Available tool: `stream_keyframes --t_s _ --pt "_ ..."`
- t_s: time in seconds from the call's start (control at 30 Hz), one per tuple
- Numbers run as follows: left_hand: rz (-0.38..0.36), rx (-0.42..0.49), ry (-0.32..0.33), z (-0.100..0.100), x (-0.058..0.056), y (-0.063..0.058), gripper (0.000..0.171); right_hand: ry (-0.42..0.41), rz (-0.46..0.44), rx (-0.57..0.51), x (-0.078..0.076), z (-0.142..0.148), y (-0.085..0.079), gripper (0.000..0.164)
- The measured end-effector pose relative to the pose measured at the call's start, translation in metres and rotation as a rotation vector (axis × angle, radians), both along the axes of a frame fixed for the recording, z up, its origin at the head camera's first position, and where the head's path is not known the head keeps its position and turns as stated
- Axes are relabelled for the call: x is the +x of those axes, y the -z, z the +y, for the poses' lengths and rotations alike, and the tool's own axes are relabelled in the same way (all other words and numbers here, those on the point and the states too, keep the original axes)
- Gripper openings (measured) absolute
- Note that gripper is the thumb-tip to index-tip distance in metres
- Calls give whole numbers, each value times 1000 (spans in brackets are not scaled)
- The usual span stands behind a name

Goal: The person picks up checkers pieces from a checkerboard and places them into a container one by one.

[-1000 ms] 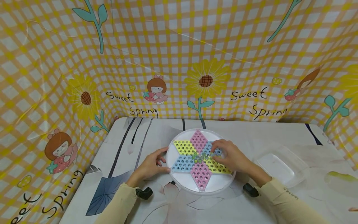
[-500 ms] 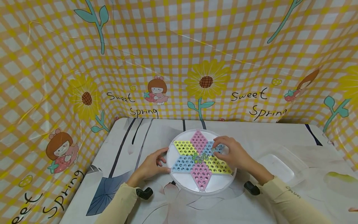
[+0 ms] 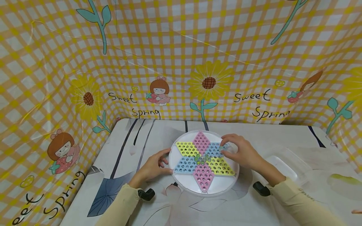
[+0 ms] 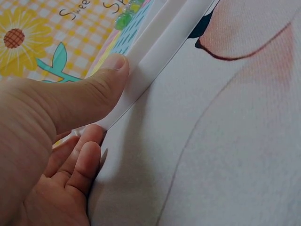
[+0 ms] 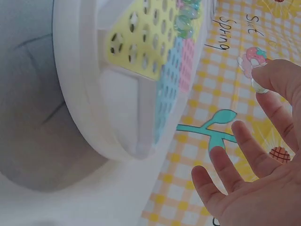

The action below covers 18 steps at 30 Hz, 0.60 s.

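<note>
A round white Chinese checkers board (image 3: 181,182) lies on the table, its star in pink, yellow and blue perforated points. Several green and clear glass marbles (image 3: 202,159) sit clustered at the star's centre. My left hand (image 3: 152,164) holds the board's left rim, thumb and fingers against it; the left wrist view shows the thumb (image 4: 101,89) on the white rim. Above the board's right edge, my right hand (image 3: 238,152) pinches a glass marble (image 5: 258,87) between thumb and index finger. Its other fingers (image 5: 225,165) are spread apart. The fingers partly hide the marble in the head view.
A clear plastic container (image 3: 282,166) stands on the table right of the board, partly behind the right forearm. The table (image 3: 158,201) has a pale floral cover. A yellow checked cloth (image 3: 175,47) hangs as a wall behind and to the left.
My right hand has moved right and slightly up from the star's centre, carrying a marble toward the board's right rim. The left hand and board have stayed put.
</note>
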<state>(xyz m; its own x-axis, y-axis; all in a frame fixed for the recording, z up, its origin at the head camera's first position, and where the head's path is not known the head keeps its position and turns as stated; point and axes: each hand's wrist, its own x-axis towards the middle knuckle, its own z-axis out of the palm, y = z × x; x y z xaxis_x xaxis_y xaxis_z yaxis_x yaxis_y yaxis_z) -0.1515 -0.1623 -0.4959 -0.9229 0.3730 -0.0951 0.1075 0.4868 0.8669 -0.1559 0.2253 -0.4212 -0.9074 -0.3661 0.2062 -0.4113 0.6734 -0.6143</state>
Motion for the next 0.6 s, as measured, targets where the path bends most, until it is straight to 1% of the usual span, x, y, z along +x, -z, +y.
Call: stream_keyframes --t_s 0.17,0.3,0.6 --pt "-5 -12 0 0 1 -1 89 15 19 -3 4 6 -11 20" --pt "-4 -4 9 1 1 -1 89 30 68 0 7 13 -16 20" --pt "-11 -9 -8 0 2 -2 89 55 174 20 16 37 -26 24"
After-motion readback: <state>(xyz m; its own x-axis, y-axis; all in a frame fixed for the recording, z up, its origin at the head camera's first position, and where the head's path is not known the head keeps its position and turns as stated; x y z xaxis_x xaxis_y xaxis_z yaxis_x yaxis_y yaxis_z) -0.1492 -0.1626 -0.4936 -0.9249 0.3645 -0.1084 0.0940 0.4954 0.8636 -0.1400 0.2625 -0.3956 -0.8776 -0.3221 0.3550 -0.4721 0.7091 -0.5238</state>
